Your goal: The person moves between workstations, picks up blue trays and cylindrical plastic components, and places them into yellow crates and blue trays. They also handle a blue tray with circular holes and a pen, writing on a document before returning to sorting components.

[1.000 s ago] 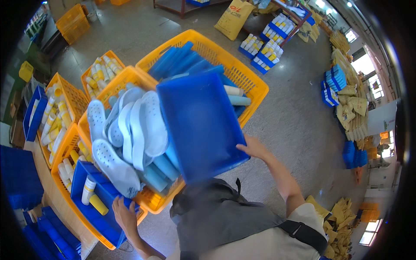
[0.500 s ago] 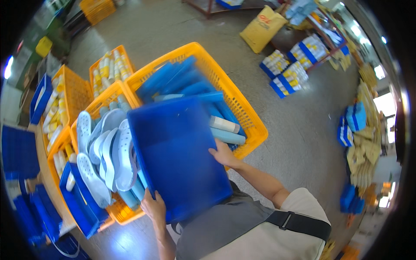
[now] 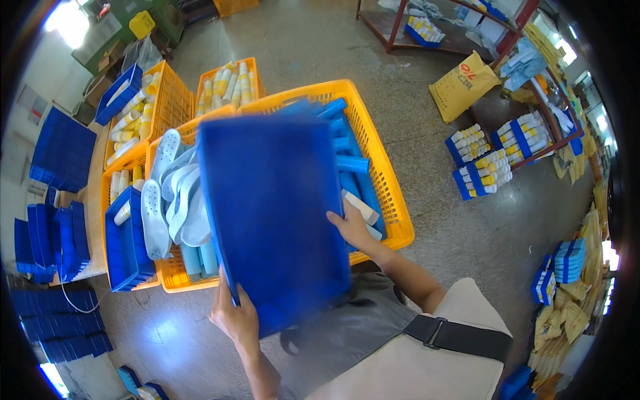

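A deep blue plastic tray (image 3: pixel 273 213), slightly blurred, is held in front of me. My left hand (image 3: pixel 235 312) is closed on its lower left edge, and my right hand (image 3: pixel 352 228) grips its right edge. No contents show inside it. Behind the tray stands a large orange-yellow basket (image 3: pixel 395 217) of blue rolled pieces (image 3: pixel 352 164), partly covered by it. Pale blue, perforated sole-shaped pieces (image 3: pixel 179 193) lie piled on another orange basket (image 3: pixel 175 277) to the left, above light blue rolls (image 3: pixel 200 260).
More orange baskets with white and yellow rolls (image 3: pixel 230 87) stand at far left, beside a small blue tray (image 3: pixel 127 243). Stacked blue trays (image 3: pixel 63 150) line the left. At right are a yellow sack (image 3: pixel 463 87), filled blue trays (image 3: pixel 483 175) and a metal-framed rack (image 3: pixel 393 33).
The tray has turned more upright in my hands, which keep hold of its edges. My view has shifted, so the baskets and rack sit farther right and the sack lower.
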Motion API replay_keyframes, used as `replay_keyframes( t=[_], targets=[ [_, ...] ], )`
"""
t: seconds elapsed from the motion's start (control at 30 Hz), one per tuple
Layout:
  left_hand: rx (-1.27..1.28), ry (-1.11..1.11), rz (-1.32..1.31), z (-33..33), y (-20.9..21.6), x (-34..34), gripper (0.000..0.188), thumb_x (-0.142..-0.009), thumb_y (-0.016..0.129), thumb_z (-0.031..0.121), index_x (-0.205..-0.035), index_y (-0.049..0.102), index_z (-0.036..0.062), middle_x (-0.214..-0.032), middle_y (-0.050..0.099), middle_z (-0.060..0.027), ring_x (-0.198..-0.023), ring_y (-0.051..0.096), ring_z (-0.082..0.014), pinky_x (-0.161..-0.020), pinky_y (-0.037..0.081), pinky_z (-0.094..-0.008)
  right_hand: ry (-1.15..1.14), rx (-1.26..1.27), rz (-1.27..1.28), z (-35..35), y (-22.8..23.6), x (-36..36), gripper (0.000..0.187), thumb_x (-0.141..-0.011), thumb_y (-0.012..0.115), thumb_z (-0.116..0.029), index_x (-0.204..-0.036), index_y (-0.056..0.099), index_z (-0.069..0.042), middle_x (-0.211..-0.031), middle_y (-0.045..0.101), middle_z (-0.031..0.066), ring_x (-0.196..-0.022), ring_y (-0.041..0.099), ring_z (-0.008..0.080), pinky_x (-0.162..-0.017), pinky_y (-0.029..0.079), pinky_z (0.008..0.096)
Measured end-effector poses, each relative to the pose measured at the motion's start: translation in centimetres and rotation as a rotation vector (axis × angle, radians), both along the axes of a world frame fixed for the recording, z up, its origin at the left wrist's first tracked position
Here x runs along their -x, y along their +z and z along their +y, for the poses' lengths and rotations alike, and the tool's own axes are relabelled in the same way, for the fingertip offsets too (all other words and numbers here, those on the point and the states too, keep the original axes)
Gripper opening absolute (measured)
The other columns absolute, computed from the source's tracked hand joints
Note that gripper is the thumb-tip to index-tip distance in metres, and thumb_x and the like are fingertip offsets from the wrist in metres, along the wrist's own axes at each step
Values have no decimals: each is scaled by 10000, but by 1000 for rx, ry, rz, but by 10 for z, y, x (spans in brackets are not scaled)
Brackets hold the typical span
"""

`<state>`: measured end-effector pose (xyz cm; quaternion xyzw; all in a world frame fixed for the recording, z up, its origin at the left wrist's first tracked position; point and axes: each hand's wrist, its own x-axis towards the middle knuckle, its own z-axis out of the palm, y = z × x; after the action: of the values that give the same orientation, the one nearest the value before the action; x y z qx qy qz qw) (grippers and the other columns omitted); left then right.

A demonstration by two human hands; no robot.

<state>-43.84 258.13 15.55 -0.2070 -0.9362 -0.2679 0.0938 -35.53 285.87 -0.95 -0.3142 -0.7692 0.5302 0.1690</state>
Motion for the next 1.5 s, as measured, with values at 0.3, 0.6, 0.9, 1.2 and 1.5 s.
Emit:
replay_keyframes(
  t=[0.3,0.6,0.9,1.2,1.5],
  targets=[
    [-449,561,-555,-40,-143,-139,216,-819,598,-52,-1001,713,-50,-754,688,-123,-657,624,-221,-655,500,-376,409,-29,-337,64,-31,-2,425,-1013,536,-387,-1154,666,-7,-1100,702,225,-1029,660,411,-898,513,464],
    [-310,795,-431,22,-184,-158,448,-881,672,35,-1299,553,-73,-1183,629,-237,-1070,606,-347,-952,467,-443,249,-787,-744,238,-213,81,657,-825,781,-245,-1367,508,5,-1370,562,232,-1294,491,440,-1095,397,475],
    [-786,455,-473,132,-113,-75,694,-961,636,137,-1538,286,-22,-1462,479,-220,-1363,470,-338,-1112,413,-442,620,-80,-59,127,-22,22,832,-834,785,-419,-1447,448,32,-1364,558,251,-1250,562,358,-1046,448,441],
    [-1764,439,-1272,86,-61,-58,719,-965,597,499,-1347,467,-96,-1117,676,-226,-934,715,-298,-813,626,-407,730,1229,-169,-10,37,71,658,-1037,509,-493,-1486,402,-23,-1432,529,181,-1294,546,298,-1072,455,449],
    [-1352,241,-1439,41,-64,-66,682,-983,608,468,-1335,486,-103,-1177,658,-235,-975,710,-310,-844,622,-428,253,1589,-142,-65,2,147,581,-1016,520,-545,-1242,491,-11,-1194,604,198,-1117,617,366,-975,521,592]
  ],
)
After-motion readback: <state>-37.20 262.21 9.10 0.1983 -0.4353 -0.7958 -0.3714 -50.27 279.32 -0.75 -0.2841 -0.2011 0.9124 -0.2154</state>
